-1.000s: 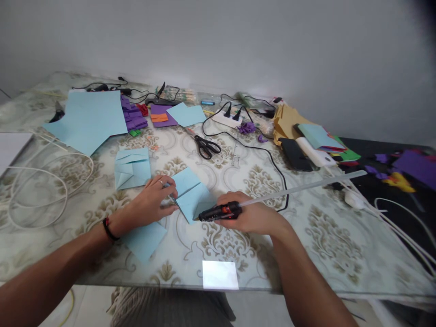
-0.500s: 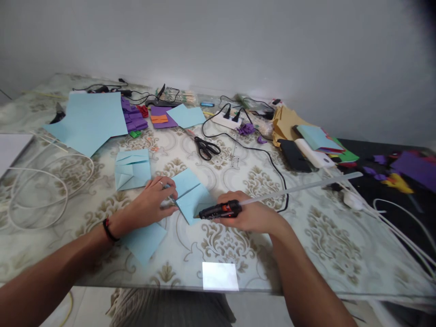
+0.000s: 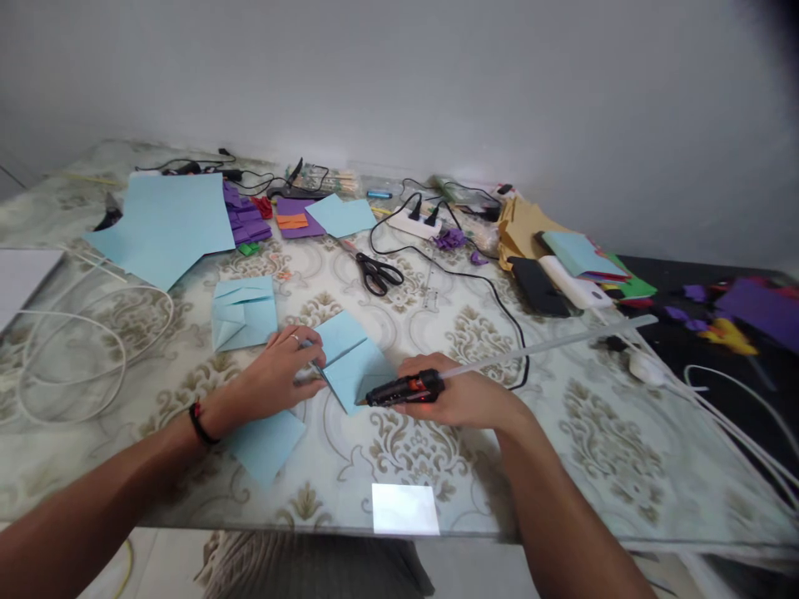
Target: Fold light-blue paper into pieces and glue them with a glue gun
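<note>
Nearest to me, at lower centre, the front edge of the table (image 3: pixel 474 524) runs right under my forearms, and a loose blue square (image 3: pixel 265 445) lies just under my left wrist, close to that edge. My left hand (image 3: pixel 280 378), left of centre, has its fingers held together and pressed down on the left edge of the folded blue paper (image 3: pixel 349 358), pinning it flat. My right hand (image 3: pixel 459 398) is wrapped tight around the glue gun (image 3: pixel 403 388), whose nozzle touches the paper's lower corner; whether glue is coming out I cannot tell. The hot tip sits near my left fingertips, so I judge a slip could burn them or smear the fold. The long glue stick (image 3: pixel 549 343) juts toward the right of the frame, and a swing of my wrist could sweep it into the black cord (image 3: pixel 507 312) just behind my hand. A drag of my left arm could push the loose square off the table. Open room is the bare patterned top to the lower right. Further up, scissors (image 3: pixel 378 273), another folded blue piece (image 3: pixel 243 312) and a white cable loop (image 3: pixel 93 333) hem in the left; large blue sheets (image 3: pixel 166 220) and a power strip (image 3: pixel 415 223) crowd the far edge.
</note>
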`<state>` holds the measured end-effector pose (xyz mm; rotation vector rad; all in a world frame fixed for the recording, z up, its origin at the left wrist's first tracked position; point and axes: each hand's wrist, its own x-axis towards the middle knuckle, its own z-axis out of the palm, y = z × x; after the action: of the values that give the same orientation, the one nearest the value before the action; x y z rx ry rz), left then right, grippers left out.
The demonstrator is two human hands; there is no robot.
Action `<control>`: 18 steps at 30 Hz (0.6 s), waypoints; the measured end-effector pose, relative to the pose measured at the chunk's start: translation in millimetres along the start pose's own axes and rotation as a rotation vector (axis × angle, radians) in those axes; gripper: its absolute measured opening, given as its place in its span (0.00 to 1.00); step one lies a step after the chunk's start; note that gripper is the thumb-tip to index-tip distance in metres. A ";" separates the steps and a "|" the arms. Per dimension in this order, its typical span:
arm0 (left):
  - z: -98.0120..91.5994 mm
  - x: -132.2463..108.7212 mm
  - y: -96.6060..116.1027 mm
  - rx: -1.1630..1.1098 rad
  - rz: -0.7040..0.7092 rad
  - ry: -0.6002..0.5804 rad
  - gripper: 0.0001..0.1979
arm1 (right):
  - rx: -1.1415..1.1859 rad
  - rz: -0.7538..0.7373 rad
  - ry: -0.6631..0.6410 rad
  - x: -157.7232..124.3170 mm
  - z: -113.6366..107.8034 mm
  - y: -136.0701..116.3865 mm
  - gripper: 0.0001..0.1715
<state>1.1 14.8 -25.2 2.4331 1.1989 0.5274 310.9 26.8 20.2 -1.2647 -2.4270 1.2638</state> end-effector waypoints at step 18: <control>-0.4 -0.1 -0.2 0.005 0.022 0.000 0.07 | 0.065 0.122 0.084 0.9 -1.5 4.1 0.13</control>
<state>0.7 14.8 -25.0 2.4529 1.1762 0.5309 313.5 29.6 18.0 -1.4359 -2.2639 1.2811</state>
